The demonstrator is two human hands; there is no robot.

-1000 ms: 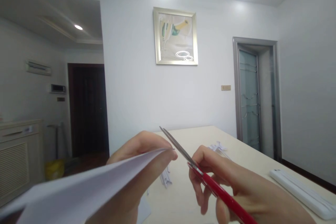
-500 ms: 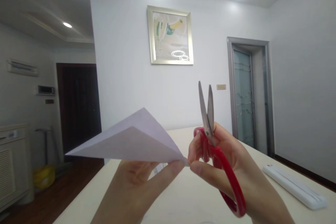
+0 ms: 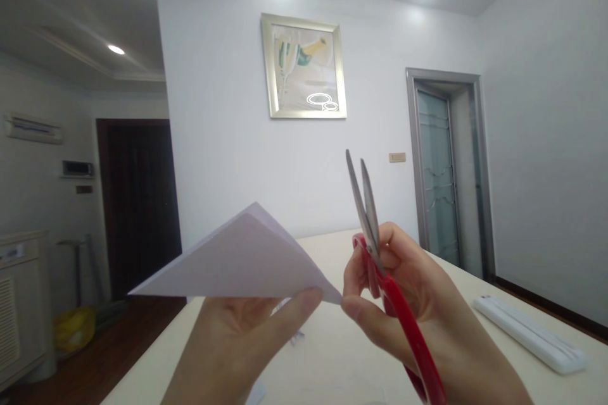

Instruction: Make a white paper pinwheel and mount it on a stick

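A white sheet of paper (image 3: 237,259), folded into a triangle, is pinched along its lower edge by my left hand (image 3: 256,335), thumb in front and fingers behind. My right hand (image 3: 408,304) has red-handled scissors (image 3: 373,237) hooked in it, blades pointing up and slightly parted. The thumb and a fingertip of that hand meet at the paper's right corner. The blades stand apart from the paper. Part of the handles is hidden by the fingers.
Under my hands is a cream table (image 3: 327,354). A long white case (image 3: 529,334) lies at its right side. Small scraps (image 3: 297,336) show beneath the paper. Beyond are a wall with a framed picture (image 3: 304,66) and a glass door (image 3: 436,171).
The folded paper's front layer has risen nearer the back layer's peak. My left thumb has shifted slightly left along the edge. The scissors have tilted a little left, blades closer together.
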